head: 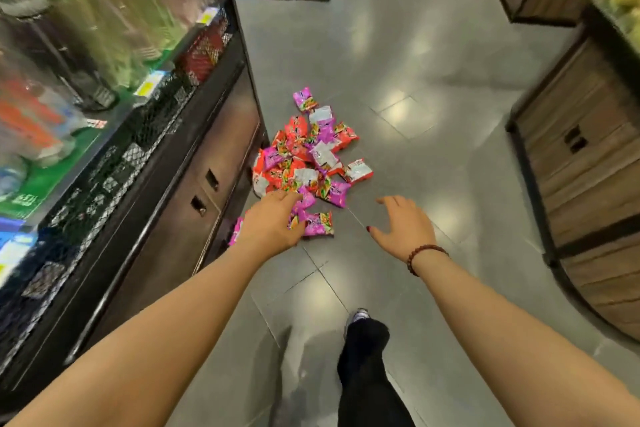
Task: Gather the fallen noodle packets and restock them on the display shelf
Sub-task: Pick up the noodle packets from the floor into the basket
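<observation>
our left hand (273, 222) reaches over the near edge of the pile of noodle packets (304, 156), fingers bent down onto the pink wrappers there. we cannot tell whether they grasp one or only touch. our right hand (405, 225) hangs released, fingers spread, just right of the pile, a bead bracelet (424, 253) on its wrist.

the pile, red, pink and silver, lies on a glossy grey tiled floor (415, 80) that mirrors the ceiling lights. touching the pile's left side stands the dark display shelf (194, 135) with its mesh rail. well right of the pile are wooden cabinets (588, 166). nearer us than the pile is our leg (363, 357) in black.

one stray packet (237, 230) left of the pile is half hidden behind our left hand. the bottles (104, 10) on the shelf are blurred beyond reading.
</observation>
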`<state>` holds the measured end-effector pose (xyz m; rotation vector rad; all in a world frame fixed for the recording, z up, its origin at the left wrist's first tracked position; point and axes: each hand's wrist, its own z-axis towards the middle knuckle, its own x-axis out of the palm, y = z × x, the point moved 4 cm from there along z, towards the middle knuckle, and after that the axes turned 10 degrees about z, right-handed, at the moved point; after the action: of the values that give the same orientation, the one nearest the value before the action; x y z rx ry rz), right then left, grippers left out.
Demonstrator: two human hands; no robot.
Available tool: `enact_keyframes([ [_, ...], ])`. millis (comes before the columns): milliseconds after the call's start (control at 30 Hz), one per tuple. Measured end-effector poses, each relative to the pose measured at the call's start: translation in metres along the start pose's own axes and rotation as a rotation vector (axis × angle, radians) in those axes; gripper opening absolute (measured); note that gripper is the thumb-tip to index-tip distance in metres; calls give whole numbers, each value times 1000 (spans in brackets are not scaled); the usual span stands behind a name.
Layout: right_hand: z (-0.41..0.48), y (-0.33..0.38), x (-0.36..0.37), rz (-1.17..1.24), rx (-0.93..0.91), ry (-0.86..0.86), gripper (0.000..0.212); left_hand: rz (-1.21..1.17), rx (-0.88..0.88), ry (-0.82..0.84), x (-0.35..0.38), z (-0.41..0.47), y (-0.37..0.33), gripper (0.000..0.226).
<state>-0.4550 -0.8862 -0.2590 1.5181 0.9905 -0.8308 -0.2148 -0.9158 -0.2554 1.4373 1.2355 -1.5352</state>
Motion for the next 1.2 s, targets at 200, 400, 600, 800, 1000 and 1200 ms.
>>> enact_keyframes([
  [200,127,-48,-45,3,-49,51,56,-15,-66,-18,-12,128,-17,52],
  [400,242,-76,-74,-5,-71,83,58,-58,-121,22,-11,237,-13,55],
  [600,368,-100,-88,9,-80,87,51,-110,-171,32,7,355,5,51],
  [800,490,-109,-108,-9,-90,154,57,-153,-220,83,5,467,28,50],
  [1000,605,-116,-120,6,-168,239,59,-143,-356,81,0,547,49,54],
  [1200,736,-114,-109,1,-352,385,53,-221,-648,36,32,605,66,60],
])
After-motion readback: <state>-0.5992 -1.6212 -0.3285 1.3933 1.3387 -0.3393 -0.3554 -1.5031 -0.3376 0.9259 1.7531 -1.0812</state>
